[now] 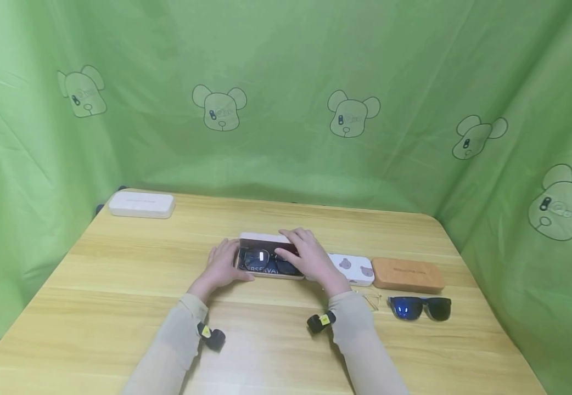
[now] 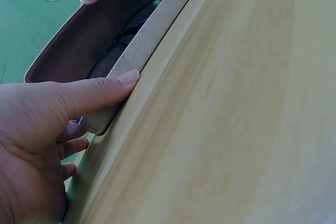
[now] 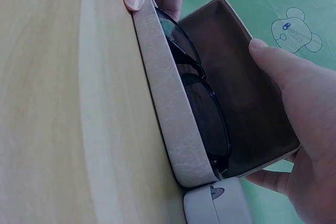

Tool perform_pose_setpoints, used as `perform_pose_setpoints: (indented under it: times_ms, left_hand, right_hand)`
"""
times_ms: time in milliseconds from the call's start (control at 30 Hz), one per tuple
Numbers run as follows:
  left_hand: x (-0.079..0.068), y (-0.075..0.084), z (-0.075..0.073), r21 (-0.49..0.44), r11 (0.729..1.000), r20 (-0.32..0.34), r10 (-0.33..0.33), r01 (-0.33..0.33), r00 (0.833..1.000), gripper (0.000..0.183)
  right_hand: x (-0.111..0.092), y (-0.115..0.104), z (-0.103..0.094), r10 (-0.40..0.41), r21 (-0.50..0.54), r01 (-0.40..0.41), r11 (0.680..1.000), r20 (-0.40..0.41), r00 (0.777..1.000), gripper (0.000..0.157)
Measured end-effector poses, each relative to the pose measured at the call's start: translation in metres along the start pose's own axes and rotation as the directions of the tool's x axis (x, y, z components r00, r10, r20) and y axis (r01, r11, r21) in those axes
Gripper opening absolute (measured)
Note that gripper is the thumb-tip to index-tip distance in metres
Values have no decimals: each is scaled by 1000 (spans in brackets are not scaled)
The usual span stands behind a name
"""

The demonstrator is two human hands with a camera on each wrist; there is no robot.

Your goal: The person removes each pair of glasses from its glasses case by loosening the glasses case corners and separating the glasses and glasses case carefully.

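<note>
A glasses case [image 2: 157, 30] with a pale marbled outside stands with its lid raised at the middle of the table. Black-framed glasses [image 3: 207, 114] lie inside, below the dark brown lining of the lid [image 3: 241, 98]. At the case's left end, my left hand [image 1: 223, 264] holds the base, its thumb along the front wall and the other fingers partly hidden behind. My right hand [image 1: 312, 259] grips the lid at the right, thumb on its rim and fingers round the back. In the head view, white lettering shows on the cloth [image 1: 266, 270] under the glasses.
Right of the open case stand a white bear-print case [image 1: 352, 269] and a brown case [image 1: 408, 275]. In front of them lie thin gold-framed glasses [image 1: 374, 300] and dark sunglasses [image 1: 419, 308]. A white case [image 1: 141, 204] sits at the back left corner. Green curtain [image 1: 286, 159] surrounds the table.
</note>
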State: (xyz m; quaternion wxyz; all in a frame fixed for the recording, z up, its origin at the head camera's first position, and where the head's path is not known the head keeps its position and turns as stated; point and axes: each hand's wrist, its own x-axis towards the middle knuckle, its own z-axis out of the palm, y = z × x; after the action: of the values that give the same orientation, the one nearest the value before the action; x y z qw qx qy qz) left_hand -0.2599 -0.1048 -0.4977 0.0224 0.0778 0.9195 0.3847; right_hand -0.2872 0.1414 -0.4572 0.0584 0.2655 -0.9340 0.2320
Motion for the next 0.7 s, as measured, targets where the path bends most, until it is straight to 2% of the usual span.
perform_pose_setpoints:
  times_ms: [700]
  left_hand:
    - [0,0,0,12,1000,-1,-8,8,1000,103]
  right_hand:
    - [1,3,-2,27,-18,-27,999,13,1000,67]
